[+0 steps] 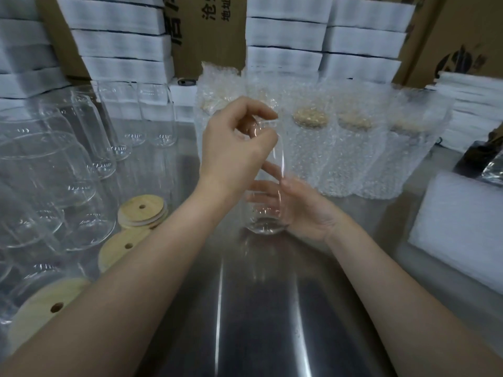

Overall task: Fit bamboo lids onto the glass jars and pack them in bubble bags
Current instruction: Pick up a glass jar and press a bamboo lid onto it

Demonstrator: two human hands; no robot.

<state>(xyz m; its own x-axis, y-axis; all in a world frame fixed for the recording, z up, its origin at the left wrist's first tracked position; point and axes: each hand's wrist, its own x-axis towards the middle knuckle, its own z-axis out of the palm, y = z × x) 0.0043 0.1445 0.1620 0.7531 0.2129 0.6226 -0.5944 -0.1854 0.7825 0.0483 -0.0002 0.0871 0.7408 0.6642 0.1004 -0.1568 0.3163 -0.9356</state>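
Nearest the lens, two bare forearms reaching in over a steel desk point(266, 308). Further in, left hand point(236, 151) up high, fingers point(264, 111) curled round the mouth of a glass jar point(265, 224). Inside the curl, a brownish patch, too blurred to call a lid or not. Right hand point(299, 213) down low, fingers straight and relaxed, laid flat against the jar's lower wall and seen partly through the glass. Jar upright, base on the desk, standing between the two hands.

Probably the lid-fitting step, judging by the grip at the mouth. To do it well:
- Brace the lower wall firmly with the right hand and keep the jar vertical.
- Seat the lid level on the rim and press straight down, never at an angle.
- Check for an even seam all round.
- Avoid squeezing the glass hard or letting the base slide on the slick steel.

Spare bamboo lids point(141, 210) lying flat to the left of the jar, just beside the left forearm and easy to reach. Beyond them, a crowd of empty jars point(54, 170), none lidded. Behind the hands, a row of bubble bags point(310, 159) standing side by side, bamboo tops showing through several. Off to the right, a stack of white foam sheets point(462, 227). Plenty left to do, by the look of so many bare jars.
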